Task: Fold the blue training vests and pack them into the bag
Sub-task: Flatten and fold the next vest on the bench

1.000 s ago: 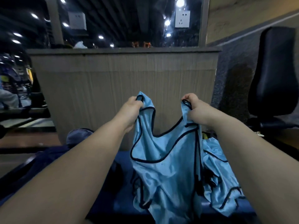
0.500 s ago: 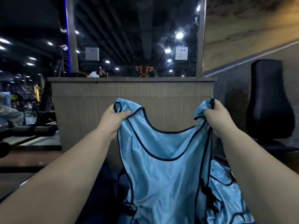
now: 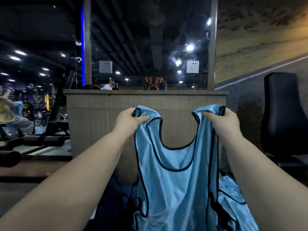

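Vest [image 3: 175,189] wider, flatter than before

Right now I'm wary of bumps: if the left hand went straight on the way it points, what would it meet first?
Likely the counter front: the left hand, gripping the vest strap, points at it with nothing visible between, though depth is unclear.

Counter [image 3: 100,124] just beyond vest [image 3: 175,189] — chair [image 3: 281,114] right
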`<state>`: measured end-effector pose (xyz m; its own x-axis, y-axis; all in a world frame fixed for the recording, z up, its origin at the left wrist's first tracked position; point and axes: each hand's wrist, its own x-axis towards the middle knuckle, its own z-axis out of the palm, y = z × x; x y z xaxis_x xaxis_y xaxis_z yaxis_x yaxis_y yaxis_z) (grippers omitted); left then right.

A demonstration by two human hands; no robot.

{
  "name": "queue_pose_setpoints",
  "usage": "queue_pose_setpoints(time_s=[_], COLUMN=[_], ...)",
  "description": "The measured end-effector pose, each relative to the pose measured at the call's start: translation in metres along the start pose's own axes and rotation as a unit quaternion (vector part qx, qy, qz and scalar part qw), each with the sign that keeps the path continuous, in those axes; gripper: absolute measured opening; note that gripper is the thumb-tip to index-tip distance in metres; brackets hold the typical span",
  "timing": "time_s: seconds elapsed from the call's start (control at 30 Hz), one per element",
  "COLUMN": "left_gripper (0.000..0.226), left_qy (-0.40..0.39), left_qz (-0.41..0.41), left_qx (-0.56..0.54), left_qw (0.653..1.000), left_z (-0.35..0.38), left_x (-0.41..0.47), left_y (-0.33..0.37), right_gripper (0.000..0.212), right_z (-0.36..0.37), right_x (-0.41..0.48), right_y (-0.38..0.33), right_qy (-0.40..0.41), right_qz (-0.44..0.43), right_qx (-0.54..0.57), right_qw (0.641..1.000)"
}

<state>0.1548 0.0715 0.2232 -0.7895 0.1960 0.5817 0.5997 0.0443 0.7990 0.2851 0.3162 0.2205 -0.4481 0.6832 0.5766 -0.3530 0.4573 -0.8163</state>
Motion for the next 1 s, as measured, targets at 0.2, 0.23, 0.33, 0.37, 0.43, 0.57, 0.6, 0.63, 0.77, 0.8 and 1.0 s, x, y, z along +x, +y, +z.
queue_pose_setpoints(time_s=[0.2,0.23,0.33,0.37,0.43,0.57,0.6,0.63,0.77,0.8,1.0], left_gripper=[0.023,0.022,0.026,0.027,0.025,0.025,0.024,0.023,0.023,0.02,0.027], left_qy=[0.006,0.004,-0.004,-0.006,-0.013,-0.044,-0.054,-0.06,-0.029,-0.022,-0.071], left_qz=[0.045,0.048,0.049,0.051,0.047,0.017,0.012,0.012,0.037,0.041,0.048], left_qx=[0.073,0.089,0.127,0.133,0.137,0.133,0.132,0.136,0.114,0.111,0.135], left_qw=[0.996,0.995,0.991,0.99,0.989,0.99,0.99,0.989,0.992,0.993,0.987], left_z=[-0.013,-0.015,-0.016,-0.016,-0.012,-0.009,-0.01,-0.011,-0.016,-0.017,-0.005], left_x=[0.009,0.01,0.012,0.012,0.01,0.009,0.01,0.01,0.013,0.014,0.013], left_y=[0.007,0.008,0.011,0.012,0.015,0.015,0.015,0.015,0.023,0.027,0.051], right_gripper=[0.02,0.021,0.019,0.018,0.018,0.018,0.018,0.019,0.019,0.024,0.017], right_z=[0.001,0.001,0.002,0.003,0.004,0.004,0.003,0.002,-0.003,-0.002,0.008], right_x=[0.004,0.004,0.004,0.004,0.004,0.007,0.01,0.013,0.016,0.015,-0.014], right_y=[-0.004,-0.004,-0.006,-0.006,-0.006,-0.004,-0.003,-0.003,-0.012,-0.015,-0.044], right_qy=[0.01,0.01,0.006,0.005,0.002,-0.005,-0.001,0.006,0.044,0.049,-0.121], right_qz=[-0.003,-0.002,0.006,0.008,0.012,0.019,0.019,0.021,0.023,0.023,-0.074], right_qx=[-0.019,-0.022,-0.025,-0.027,-0.026,-0.027,-0.024,-0.021,0.015,0.031,0.031], right_qw=[1.0,1.0,1.0,1.0,1.0,0.999,1.0,1.0,0.999,0.998,0.989])
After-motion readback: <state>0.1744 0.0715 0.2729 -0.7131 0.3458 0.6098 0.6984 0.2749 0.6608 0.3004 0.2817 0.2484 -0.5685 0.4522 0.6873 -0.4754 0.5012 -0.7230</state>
